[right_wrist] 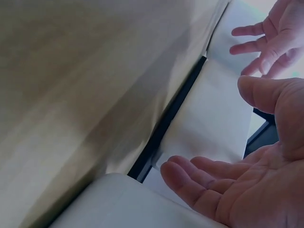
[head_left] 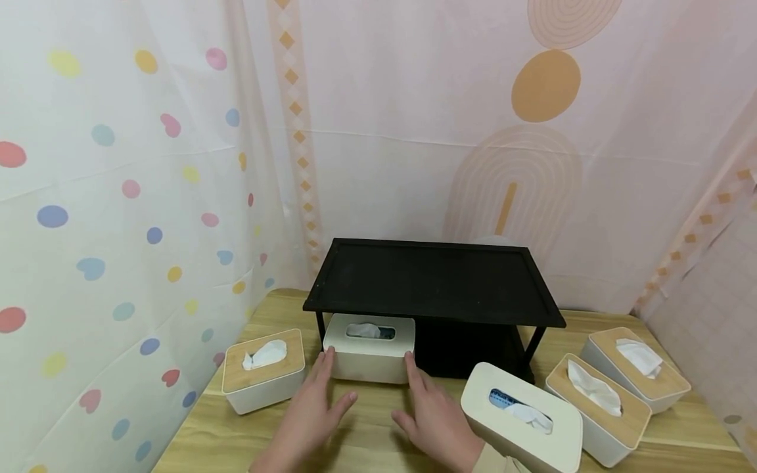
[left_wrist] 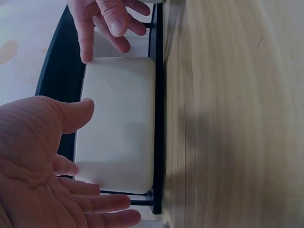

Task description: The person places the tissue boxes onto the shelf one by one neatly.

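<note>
Tabletop, hands at box edges

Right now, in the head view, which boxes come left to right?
Leftmost wood-topped tissue box, cream tissue box at the black rack, front cream tissue box, wood-topped tissue box beside it, far-right wood-topped tissue box.

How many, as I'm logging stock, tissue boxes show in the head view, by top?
Cream-topped boxes: 2 (centre box, near-right box)
Wood-look-topped boxes: 3 (left box, front far-right box, rear far-right box)
Total: 5 tissue boxes
</note>
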Tool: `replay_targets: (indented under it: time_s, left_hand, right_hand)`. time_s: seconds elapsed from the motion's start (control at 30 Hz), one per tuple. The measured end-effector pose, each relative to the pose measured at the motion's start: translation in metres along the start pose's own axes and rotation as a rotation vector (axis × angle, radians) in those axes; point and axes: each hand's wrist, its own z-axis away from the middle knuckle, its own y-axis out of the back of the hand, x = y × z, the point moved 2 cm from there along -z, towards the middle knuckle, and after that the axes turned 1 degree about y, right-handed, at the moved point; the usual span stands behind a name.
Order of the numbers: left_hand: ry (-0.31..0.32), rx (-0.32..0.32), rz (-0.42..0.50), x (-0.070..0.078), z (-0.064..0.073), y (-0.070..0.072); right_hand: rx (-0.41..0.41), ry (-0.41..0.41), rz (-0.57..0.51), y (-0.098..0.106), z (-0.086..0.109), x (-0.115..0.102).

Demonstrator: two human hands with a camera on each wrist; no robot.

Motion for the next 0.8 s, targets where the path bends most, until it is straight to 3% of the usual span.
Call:
replay_targets:
  time_s: [0.27, 0.8]
  left_hand:
    - [-0.002, 0.017, -0.039, -0.002, -0.012, -0.001]
    - [0.001, 0.022, -0.091, -0.003, -0.032, -0.002]
  right_hand:
    - [0.057, 0.002, 0.024, 0.001, -0.013, 0.0]
    - [0.061, -0.072, -0.008, 0.001, -0.034, 0.003]
